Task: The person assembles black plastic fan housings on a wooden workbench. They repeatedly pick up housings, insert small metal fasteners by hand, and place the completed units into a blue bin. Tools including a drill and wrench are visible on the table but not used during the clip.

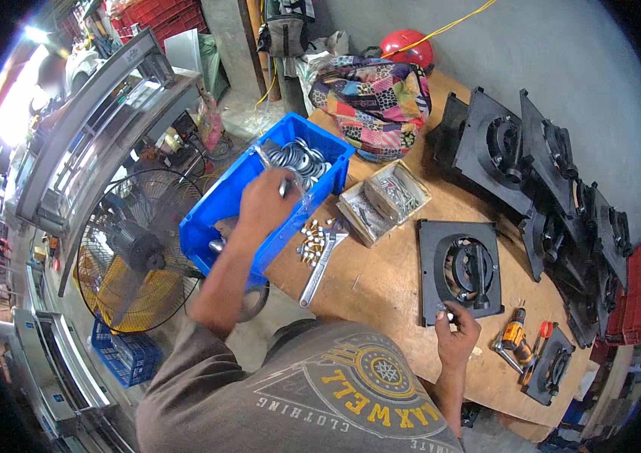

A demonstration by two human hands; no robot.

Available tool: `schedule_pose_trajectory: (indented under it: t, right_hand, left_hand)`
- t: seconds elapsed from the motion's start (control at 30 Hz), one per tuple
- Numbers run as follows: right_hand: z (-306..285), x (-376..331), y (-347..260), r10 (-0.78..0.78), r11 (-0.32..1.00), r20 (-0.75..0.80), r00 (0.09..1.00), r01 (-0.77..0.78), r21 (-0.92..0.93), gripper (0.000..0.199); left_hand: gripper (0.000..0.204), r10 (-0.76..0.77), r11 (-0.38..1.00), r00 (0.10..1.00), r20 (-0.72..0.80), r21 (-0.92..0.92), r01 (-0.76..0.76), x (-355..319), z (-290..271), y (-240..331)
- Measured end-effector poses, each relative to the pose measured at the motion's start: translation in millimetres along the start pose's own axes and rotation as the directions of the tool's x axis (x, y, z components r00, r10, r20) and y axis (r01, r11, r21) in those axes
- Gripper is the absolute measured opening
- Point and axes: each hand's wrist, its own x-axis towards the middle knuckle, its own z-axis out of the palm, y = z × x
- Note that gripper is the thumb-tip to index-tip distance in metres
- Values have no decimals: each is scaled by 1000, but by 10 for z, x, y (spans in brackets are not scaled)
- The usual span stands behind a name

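My left hand (pixel 264 202) reaches over the blue plastic bin (pixel 207 198), fingers curled in. A shiny metal piece shows at its fingertips, but I cannot make out its kind. Beside the hand lies a heap of metal rings (pixel 299 157) inside the bin. My right hand (pixel 456 332) pinches a small piece with a white end (pixel 451 316) at the near edge of a black square plate (pixel 433 249). That plate lies flat and carries a round burner-like part (pixel 479 278). Between the hands are an adjustable wrench (pixel 323 266) and small brass-and-white fittings (pixel 310 246).
A divided box of screws (pixel 369 219) stands beyond the wrench on the wooden table (pixel 381 283). More black plates (pixel 494 155) are stacked at the right. Nearer sit an orange power drill (pixel 516 336) and a smaller black plate (pixel 549 370). A caged fan (pixel 139 245) stands left.
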Motion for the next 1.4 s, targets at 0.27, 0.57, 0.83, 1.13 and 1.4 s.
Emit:
schedule_pose_trajectory:
  t: [0.27,0.57,0.83,1.13,1.4]
  right_hand:
    - [-89,-157,340,217,975,-83,973,-220,-22,24]
    - [76,-218,86,294,945,6,956,-291,151,25]
    - [23,-129,-430,42,995,103,994,-51,84,27]
    - [79,-234,-264,288,809,99,953,-297,508,19]
    - [-176,-370,434,608,618,50,792,-512,597,20]
  left_hand:
    - [34,-157,958,964,215,272,95,120,-419,-492]
    - [33,291,674,590,753,-599,432,-796,562,1032]
    - [25,509,529,456,730,-684,503,-962,825,1541]
    - [24,620,529,599,508,-834,160,-995,916,1711]
    - [30,619,667,473,627,-737,104,-1082,1464,1979]
